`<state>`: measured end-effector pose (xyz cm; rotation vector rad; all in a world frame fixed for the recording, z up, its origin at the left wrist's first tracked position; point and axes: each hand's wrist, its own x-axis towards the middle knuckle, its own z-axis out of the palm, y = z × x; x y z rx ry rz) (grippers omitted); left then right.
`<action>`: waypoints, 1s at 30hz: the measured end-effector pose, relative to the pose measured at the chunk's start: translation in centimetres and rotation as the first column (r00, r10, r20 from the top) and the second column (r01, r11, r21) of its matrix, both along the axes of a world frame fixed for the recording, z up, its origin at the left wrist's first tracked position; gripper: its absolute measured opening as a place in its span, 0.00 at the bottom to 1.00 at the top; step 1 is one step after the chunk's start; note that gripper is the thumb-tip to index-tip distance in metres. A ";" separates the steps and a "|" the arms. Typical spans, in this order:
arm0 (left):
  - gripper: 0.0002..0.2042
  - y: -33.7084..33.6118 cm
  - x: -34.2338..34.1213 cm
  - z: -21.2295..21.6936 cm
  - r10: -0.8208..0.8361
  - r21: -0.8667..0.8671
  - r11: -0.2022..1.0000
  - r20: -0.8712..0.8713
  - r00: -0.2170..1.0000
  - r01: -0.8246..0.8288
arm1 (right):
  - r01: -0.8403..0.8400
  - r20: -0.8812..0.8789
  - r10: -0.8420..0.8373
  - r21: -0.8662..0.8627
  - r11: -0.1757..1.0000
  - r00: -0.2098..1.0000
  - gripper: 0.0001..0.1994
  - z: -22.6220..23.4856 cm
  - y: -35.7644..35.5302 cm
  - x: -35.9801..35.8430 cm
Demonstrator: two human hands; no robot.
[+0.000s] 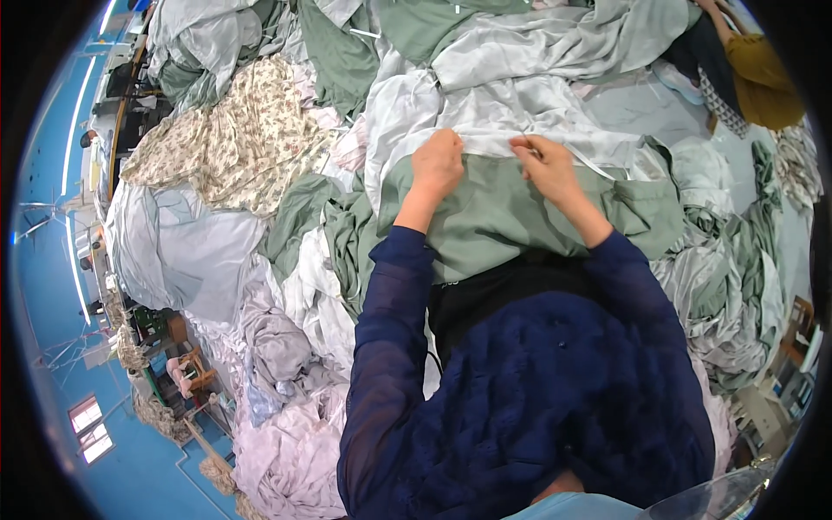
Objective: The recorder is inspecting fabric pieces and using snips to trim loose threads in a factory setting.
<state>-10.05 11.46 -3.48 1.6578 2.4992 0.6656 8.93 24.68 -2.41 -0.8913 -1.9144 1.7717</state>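
Note:
A sage-green cloth [507,212] with a pale strip along its far edge lies across my lap. My left hand [439,163] is closed in a fist on the far edge of this cloth, left of its middle. To the right, my right hand [553,166] is held just above the same edge with thumb and forefinger pinched together. Something small and dark shows at those fingertips, too small to make out. Beyond both hands spreads a crumpled white and pale grey cloth [494,108], touching the green one.
A floral beige cloth [234,139] and a pale blue-grey cloth [186,243] lie at the left. Pinkish cloths [290,442] are heaped at the lower left. Green and white fabric [737,277] piles up at the right. Another person's mustard sleeve [763,78] shows at the upper right.

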 end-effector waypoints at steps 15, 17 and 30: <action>0.12 -3.0 3.4 1.3 -0.281 0.231 0.930 -0.055 0.958 0.286 | 0.166 -0.025 -0.190 -0.392 0.905 0.981 0.05 4.8 6.8 -2.4; 0.13 -2.6 3.4 1.6 -0.194 0.183 0.964 -0.008 0.981 0.193 | 0.144 -0.205 -0.286 -0.520 0.842 0.936 0.07 4.9 10.4 -0.5; 0.14 -0.5 3.7 1.4 -0.120 0.102 0.987 -0.035 0.992 0.123 | 0.119 -0.059 -0.116 0.041 0.992 0.991 0.07 14.3 12.9 15.6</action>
